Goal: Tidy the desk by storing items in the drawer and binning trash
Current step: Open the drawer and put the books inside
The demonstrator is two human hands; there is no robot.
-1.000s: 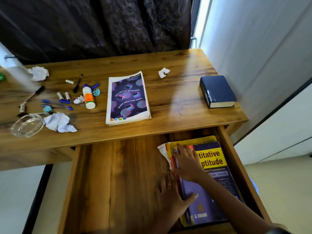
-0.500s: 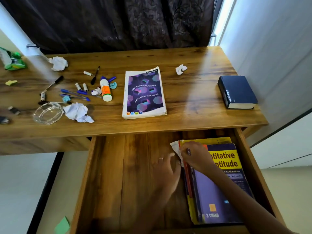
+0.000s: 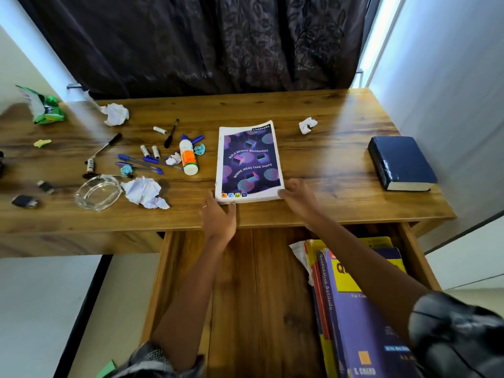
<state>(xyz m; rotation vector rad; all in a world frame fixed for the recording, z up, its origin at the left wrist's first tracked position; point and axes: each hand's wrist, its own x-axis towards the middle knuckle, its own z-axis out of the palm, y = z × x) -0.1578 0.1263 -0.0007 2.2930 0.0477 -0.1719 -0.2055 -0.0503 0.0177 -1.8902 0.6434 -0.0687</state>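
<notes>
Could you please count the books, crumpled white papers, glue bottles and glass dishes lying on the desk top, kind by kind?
Books: 2, the purple notebook and the blue book
Crumpled white papers: 4
Glue bottle: 1
Glass dish: 1
Total: 8
</notes>
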